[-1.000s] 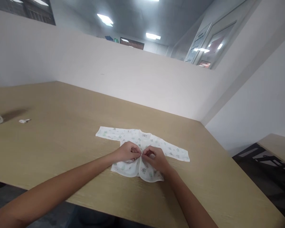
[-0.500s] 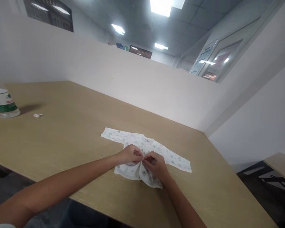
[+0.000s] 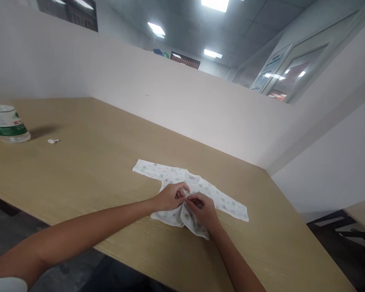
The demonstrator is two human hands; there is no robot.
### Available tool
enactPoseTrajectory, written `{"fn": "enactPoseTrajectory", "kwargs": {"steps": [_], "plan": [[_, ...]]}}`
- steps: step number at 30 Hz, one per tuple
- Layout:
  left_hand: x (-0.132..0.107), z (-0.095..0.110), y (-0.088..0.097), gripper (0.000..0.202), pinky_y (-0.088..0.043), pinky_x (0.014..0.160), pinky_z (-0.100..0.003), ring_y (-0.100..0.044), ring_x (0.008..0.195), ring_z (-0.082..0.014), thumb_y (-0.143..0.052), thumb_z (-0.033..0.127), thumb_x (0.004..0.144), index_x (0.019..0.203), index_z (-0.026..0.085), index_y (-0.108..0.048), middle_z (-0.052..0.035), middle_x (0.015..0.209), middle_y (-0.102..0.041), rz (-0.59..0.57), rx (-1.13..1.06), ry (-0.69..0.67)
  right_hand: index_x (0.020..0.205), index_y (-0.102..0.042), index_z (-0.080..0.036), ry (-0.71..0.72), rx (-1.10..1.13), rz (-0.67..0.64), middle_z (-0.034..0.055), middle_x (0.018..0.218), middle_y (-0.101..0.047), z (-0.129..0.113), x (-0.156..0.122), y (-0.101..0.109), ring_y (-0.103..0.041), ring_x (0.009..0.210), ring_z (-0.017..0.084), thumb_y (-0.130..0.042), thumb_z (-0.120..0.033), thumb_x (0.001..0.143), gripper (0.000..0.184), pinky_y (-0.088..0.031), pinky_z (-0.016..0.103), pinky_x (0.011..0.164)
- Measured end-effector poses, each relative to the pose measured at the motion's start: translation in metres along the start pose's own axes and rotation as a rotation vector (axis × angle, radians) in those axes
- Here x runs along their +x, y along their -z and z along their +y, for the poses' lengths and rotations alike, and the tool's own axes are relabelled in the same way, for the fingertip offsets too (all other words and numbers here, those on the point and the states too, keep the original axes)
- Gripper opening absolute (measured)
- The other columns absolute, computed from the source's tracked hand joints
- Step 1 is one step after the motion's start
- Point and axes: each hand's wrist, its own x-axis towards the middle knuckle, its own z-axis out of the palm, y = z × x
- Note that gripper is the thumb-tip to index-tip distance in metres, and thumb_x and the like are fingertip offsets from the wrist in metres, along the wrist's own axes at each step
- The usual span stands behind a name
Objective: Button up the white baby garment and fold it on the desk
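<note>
Left hand and right hand meeting over a small white shirt spread on the table, fingers of both pinched shut on its front opening.

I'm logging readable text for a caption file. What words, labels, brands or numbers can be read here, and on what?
None can be read.
Bottle label, green and white with a red mark: too blurred.
Neck tag of the baby shirt: dark marks, too small.
Wall posters beyond the partition: too small and blurred.
</note>
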Motion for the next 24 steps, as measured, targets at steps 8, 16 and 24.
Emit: {"fn": "enactPoseTrajectory", "kwargs": {"steps": [8, 16, 24], "plan": [[-0.002, 0.007, -0.001, 0.021, -0.041, 0.067, -0.006, -0.058, 0.072, 0.0037, -0.059, 0.036, 0.087, 0.107, 0.030, -0.063, 0.0085, 0.080, -0.066, -0.003, 0.067, -0.052, 0.091, -0.071, -0.012, -0.099, 0.035, -0.043, 0.0056, 0.078, -0.063, -0.007, 0.003, 0.002, -0.051, 0.069, 0.015, -0.070, -0.050, 0.087, 0.038, -0.039, 0.027, 0.063], [0.002, 0.008, 0.003, 0.027, -0.041, 0.070, -0.009, -0.056, 0.072, 0.0025, -0.058, 0.036, 0.087, 0.112, 0.029, -0.061, 0.0066, 0.086, -0.069, -0.041, 0.163, -0.068, 0.091, -0.067, -0.010, -0.164, 0.103, -0.147, 0.0037, 0.078, -0.058, -0.009, 0.005, 0.013, -0.049, 0.072, 0.013, -0.066, -0.046, 0.087, 0.036, -0.038, 0.026, 0.066], [0.003, 0.005, 0.010, 0.021, -0.037, 0.101, -0.025, -0.053, 0.104, -0.0063, -0.050, 0.037, 0.091, 0.104, 0.033, -0.067, 0.0039, 0.097, -0.067, -0.016, 0.446, -0.123, 0.093, -0.066, -0.011, -0.102, 0.051, -0.064, 0.0032, 0.075, -0.059, 0.001, 0.009, 0.016, -0.050, 0.068, 0.013, -0.060, -0.050, 0.093, 0.040, -0.039, 0.026, 0.064]]}}
